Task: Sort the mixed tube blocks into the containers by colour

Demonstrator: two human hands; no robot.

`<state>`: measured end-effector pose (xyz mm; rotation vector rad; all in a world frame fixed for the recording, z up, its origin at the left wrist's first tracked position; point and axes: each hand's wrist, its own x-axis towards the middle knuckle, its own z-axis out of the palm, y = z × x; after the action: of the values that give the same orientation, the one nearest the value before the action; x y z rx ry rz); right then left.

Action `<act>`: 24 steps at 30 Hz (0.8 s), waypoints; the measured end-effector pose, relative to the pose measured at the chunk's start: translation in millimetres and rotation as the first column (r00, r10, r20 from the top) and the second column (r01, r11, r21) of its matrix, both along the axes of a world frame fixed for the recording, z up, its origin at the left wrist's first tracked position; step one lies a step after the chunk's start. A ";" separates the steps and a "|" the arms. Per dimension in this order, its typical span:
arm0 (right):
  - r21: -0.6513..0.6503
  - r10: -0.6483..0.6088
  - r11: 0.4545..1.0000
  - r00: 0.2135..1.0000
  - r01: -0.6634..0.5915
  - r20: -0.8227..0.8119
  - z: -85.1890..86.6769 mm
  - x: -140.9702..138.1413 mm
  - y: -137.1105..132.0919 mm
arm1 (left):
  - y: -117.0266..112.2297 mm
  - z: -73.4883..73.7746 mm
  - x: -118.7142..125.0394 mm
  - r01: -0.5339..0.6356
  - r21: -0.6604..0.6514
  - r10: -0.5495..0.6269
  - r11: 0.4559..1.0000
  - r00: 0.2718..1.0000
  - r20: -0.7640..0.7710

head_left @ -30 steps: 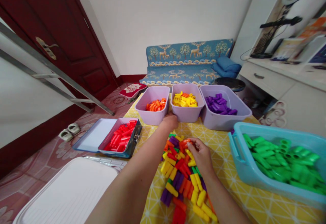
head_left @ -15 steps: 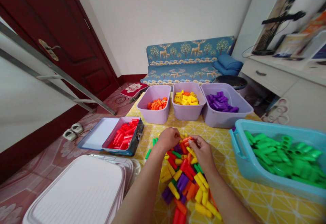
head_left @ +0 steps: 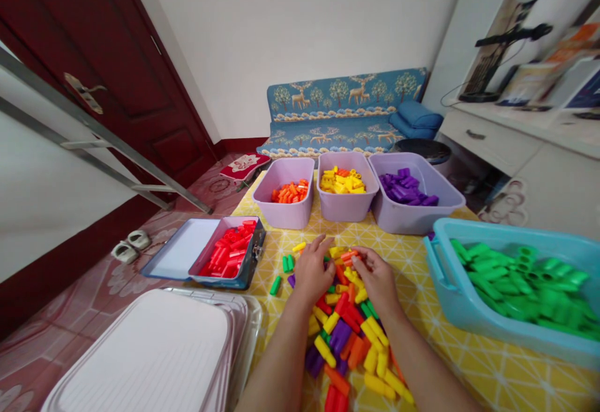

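Observation:
My right hand [head_left: 376,279] grips an orange plastic tube piece [head_left: 349,256] between thumb and fingers at the pile's far end. To its left, my left hand [head_left: 314,272] reaches over the pile with fingers apart, and nothing shows in its grasp. Beneath both hands and forearms spreads a mixed heap of short plastic tube pieces [head_left: 344,337] in red, orange, yellow, green and purple. A few green pieces [head_left: 275,285] lie loose left of my left hand. Part of the heap is hidden under my hands.
Across the table stand lilac bins of orange [head_left: 262,198], yellow [head_left: 344,207] and purple pieces [head_left: 403,219]. A turquoise bin [head_left: 469,321] at right holds green ones. At left are an open tin box [head_left: 250,274] with red pieces and stacked white lids [head_left: 145,349].
My left hand has shifted a little right and its fingers have spread from a closed pose. The right hand keeps the orange tube piece in about the same place.

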<state>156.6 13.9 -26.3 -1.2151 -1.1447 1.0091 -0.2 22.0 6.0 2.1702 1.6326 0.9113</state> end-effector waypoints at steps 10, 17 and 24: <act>-0.011 -0.065 0.998 0.996 0.065 -0.056 15.4 -3.1 -7.0 | -1.2 -3.1 -2.7 -0.035 -0.005 0.036 0.999 0.999 0.040; -0.015 0.210 0.977 0.956 -0.212 0.202 50.2 1.5 14.4 | 0.1 -7.5 -5.7 -0.070 0.018 0.068 0.997 0.991 0.114; 0.240 0.247 0.930 0.956 -0.279 0.157 131.9 -37.1 51.3 | 1.8 -10.3 -7.1 -0.073 -0.003 0.073 0.997 0.985 0.159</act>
<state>119.5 65.2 105.5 -0.9397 -1.5196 0.9533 -7.3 23.9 -4.3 1.9940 1.6435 1.0785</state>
